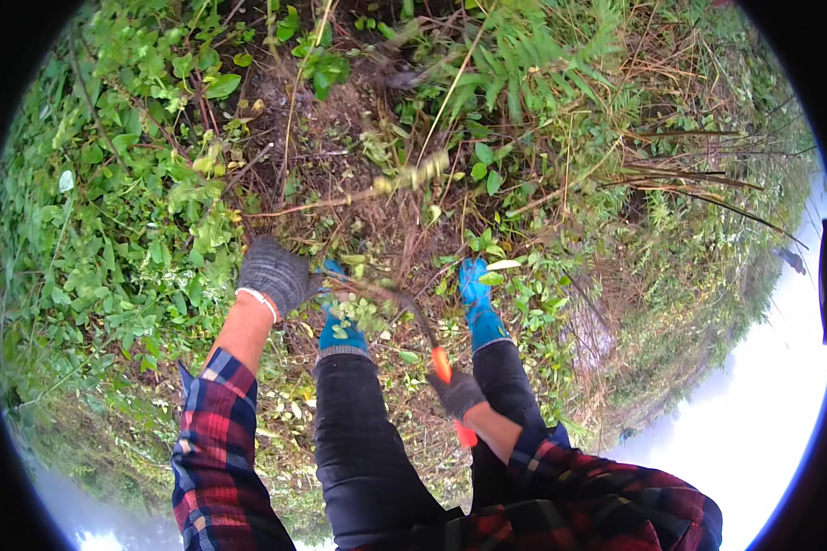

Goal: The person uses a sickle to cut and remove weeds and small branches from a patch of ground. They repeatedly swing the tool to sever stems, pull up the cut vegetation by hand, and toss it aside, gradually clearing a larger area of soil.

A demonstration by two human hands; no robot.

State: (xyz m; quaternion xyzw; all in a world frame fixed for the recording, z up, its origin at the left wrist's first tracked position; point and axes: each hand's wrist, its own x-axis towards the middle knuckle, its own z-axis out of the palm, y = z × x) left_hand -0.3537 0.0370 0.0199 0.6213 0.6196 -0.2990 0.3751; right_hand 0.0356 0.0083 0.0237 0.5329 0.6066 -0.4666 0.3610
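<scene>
My right hand (458, 396), in a dark knit glove, is closed round the orange handle of a sickle (443, 364). The dark curved blade reaches up and left, across the space between my boots, among thin leafy stems. My left hand (273, 277), in a grey knit glove with a white band at the wrist, is closed round plant stems (348, 201) near the ground at the left. Just what its fingers enclose is partly hidden. The sickle's tip is blurred and lies among leaves (358, 313) to the right of my left hand.
My blue boots (481, 303) stand apart on ground with cut stems and litter. Dense green vines (124, 227) cover the left side. Fern fronds (524, 62) grow at the upper right, and long dry stalks (689, 180) stick out at the right. A slope with brush falls away beyond.
</scene>
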